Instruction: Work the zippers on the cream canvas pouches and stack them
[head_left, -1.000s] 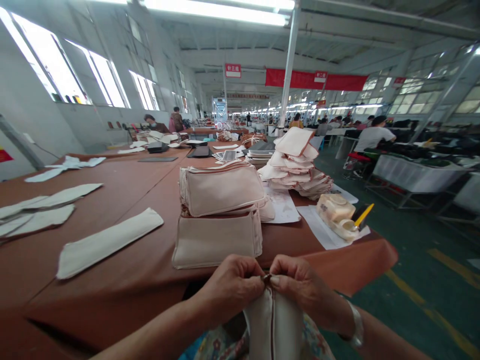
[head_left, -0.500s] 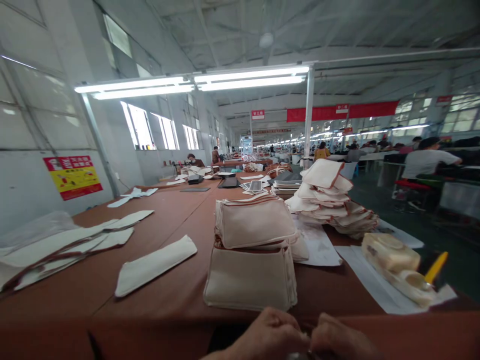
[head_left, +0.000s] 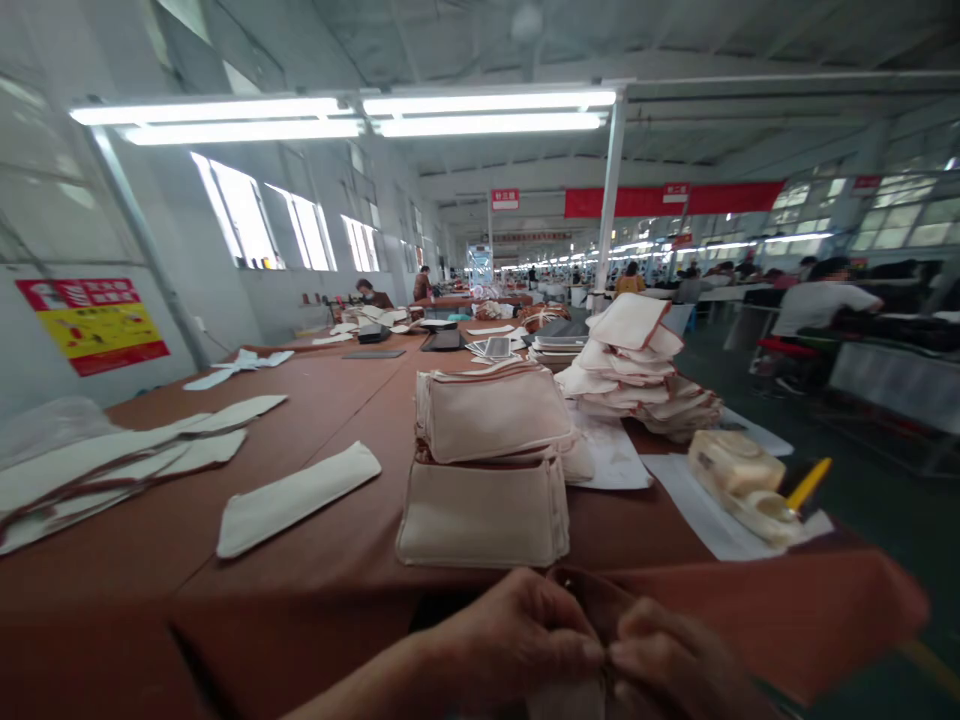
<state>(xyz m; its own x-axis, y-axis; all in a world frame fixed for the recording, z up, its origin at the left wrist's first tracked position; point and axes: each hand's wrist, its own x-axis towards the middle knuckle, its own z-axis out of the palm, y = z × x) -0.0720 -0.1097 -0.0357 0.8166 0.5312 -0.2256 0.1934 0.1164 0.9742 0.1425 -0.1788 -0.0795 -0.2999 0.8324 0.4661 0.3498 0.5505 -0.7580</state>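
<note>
At the table's front edge, my left hand [head_left: 517,630] is closed in a pinch on a brown leather-like piece [head_left: 589,592] with a pale side below. My right hand [head_left: 671,650] pinches the same piece just to the right, its fingertips almost meeting the left thumb. Both hands partly cover the piece, so its full shape is hidden. Just beyond them stand stacked cream panels with stitched edges [head_left: 480,515], in two overlapping piles. Left of these lies a single long cream panel [head_left: 300,500].
Brown sheeting [head_left: 300,590] covers the table. A taller heap of cream pieces [head_left: 630,350] rises at the right. Near the right edge, a pale container [head_left: 735,465] and a yellow-handled tool [head_left: 810,483] rest on white paper. Long cream strips [head_left: 135,460] lie at left. Co-workers sit farther back.
My view has tilted down a little and shifted right. Both hands show higher in the picture, and the brown piece between them has come into sight.
</note>
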